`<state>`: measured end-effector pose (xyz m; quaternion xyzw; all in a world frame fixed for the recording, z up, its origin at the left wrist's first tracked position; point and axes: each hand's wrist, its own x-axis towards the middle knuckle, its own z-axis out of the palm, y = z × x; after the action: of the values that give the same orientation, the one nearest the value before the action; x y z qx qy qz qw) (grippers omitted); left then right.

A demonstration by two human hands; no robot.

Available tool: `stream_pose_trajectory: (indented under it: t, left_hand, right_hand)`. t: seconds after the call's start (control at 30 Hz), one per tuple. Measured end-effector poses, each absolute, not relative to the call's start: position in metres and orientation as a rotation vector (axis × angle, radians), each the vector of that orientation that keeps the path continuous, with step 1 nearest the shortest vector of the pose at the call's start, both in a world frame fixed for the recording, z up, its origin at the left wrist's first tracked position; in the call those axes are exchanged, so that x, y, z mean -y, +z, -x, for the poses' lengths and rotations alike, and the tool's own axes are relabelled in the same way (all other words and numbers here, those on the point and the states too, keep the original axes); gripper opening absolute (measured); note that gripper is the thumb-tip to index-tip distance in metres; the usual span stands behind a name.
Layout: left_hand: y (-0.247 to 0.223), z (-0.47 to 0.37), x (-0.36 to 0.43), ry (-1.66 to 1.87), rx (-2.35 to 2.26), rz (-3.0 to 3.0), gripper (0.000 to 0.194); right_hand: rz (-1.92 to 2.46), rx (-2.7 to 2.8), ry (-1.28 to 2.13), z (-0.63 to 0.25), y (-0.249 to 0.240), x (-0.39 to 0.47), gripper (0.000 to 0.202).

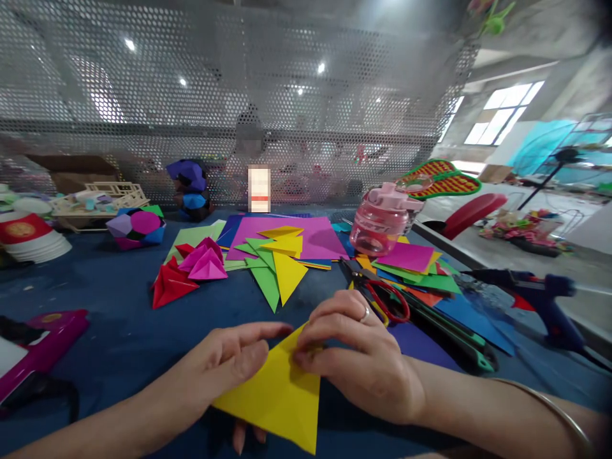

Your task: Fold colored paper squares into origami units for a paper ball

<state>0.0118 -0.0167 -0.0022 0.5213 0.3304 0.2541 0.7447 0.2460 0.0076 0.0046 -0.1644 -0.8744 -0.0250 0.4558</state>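
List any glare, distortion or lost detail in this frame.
Head view: white glints show across the perforated panel; head view: the window panes are blown out, their frame leaning; head view: a pixelated patch hides detail at the panel's foot; head view: the yellow paper has clear edges.

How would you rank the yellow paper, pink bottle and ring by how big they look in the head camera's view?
Largest to smallest:
1. Yellow paper, helped by being nearer than the bottle
2. Pink bottle
3. Ring
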Motion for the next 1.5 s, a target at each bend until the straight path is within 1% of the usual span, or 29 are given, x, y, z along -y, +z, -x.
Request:
stream_pose_trajectory:
  t: [0.03, 0.07, 0.1, 0.2, 0.27, 0.33, 0.4, 0.43, 0.57, 0.6, 0.7, 0.8, 0.87, 0.97, 1.07, 1.17, 1.27, 1.33, 1.4, 1.5]
  left_hand:
    - [-0.003, -0.015, 0.017, 0.501, -0.743, -1.125, 0.053]
    - [-0.003, -0.017, 0.018, 0.457, -0.756, -1.133, 0.048]
    - [-0.004, -0.018, 0.019, 0.433, -0.762, -1.158, 0.046]
    - [-0.004, -0.018, 0.019, 0.518, -0.832, -1.236, 0.046]
    - [-0.002, -0.018, 0.018, 0.593, -0.899, -1.280, 0.046]
    - [0.000, -0.018, 0.016, 0.626, -0.933, -1.314, 0.046]
    - [0.001, -0.018, 0.016, 0.617, -0.934, -1.324, 0.047]
    - [0.001, -0.019, 0.016, 0.606, -0.935, -1.322, 0.048]
    - [-0.001, -0.019, 0.018, 0.509, -0.945, -1.308, 0.051]
    - [-0.001, -0.018, 0.019, 0.478, -0.945, -1.296, 0.052]
    - [0.000, -0.017, 0.019, 0.416, -0.955, -1.253, 0.054]
    - [0.002, -0.015, 0.018, 0.411, -0.990, -1.222, 0.054]
    - [0.002, -0.014, 0.017, 0.395, -0.974, -1.202, 0.053]
    - [0.001, -0.013, 0.016, 0.325, -0.901, -1.149, 0.049]
    - [0.003, -0.011, 0.013, 0.370, -0.982, -1.151, 0.044]
    - [0.006, -0.011, 0.006, 0.649, -1.140, -1.215, 0.046]
    - [0.010, -0.010, 0.002, 0.939, -1.110, -1.169, 0.048]
    - [0.011, -0.008, 0.000, 0.987, -1.065, -1.162, 0.047]
    - [0.010, -0.006, 0.001, 0.952, -1.068, -1.236, 0.040]
    - [0.009, -0.005, 0.002, 0.922, -1.116, -1.364, 0.028]
  right_hand:
    - [0.394, 2.157, -0.090, -0.245, 0.004, -0.005, 0.009]
    - [0.388, 2.163, -0.105, -0.244, 0.004, -0.003, 0.009]
    - [0.398, 2.175, -0.100, -0.243, 0.005, -0.001, 0.012]
    - [0.581, 2.167, 0.063, -0.243, 0.007, 0.004, 0.036]
    - [0.769, 2.074, 0.243, -0.243, 0.010, 0.006, 0.041]
    - [0.890, 2.000, 0.432, -0.243, 0.013, 0.006, 0.033]
    - [0.958, 2.011, 0.614, -0.242, 0.015, 0.005, 0.016]
    - [0.985, 2.031, 0.694, -0.242, 0.016, 0.005, 0.011]
    - [0.985, 2.021, 0.872, -0.242, 0.014, 0.004, 0.015]
    - [0.948, 1.997, 0.877, -0.243, 0.013, 0.004, 0.020]
    - [0.798, 1.988, 0.777, -0.246, 0.011, 0.003, 0.038]
    - [0.698, 2.115, 0.537, -0.248, 0.011, 0.000, 0.040]
    - [0.660, 2.193, 0.318, -0.249, 0.011, -0.003, 0.035]
    - [0.559, 2.237, 0.031, -0.250, 0.009, -0.008, 0.020]
    - [0.536, 2.241, -0.037, -0.251, 0.007, -0.011, 0.015]
    - [0.684, 2.192, 0.144, -0.249, 0.005, -0.012, 0.013]
    - [0.932, 2.120, 0.478, -0.246, 0.004, -0.012, 0.014]
    - [1.087, 2.059, 0.701, -0.244, 0.004, -0.012, 0.017]
    - [1.160, 2.016, 0.862, -0.244, 0.005, -0.011, 0.019]
    - [1.165, 1.996, 0.956, -0.244, 0.006, -0.010, 0.023]
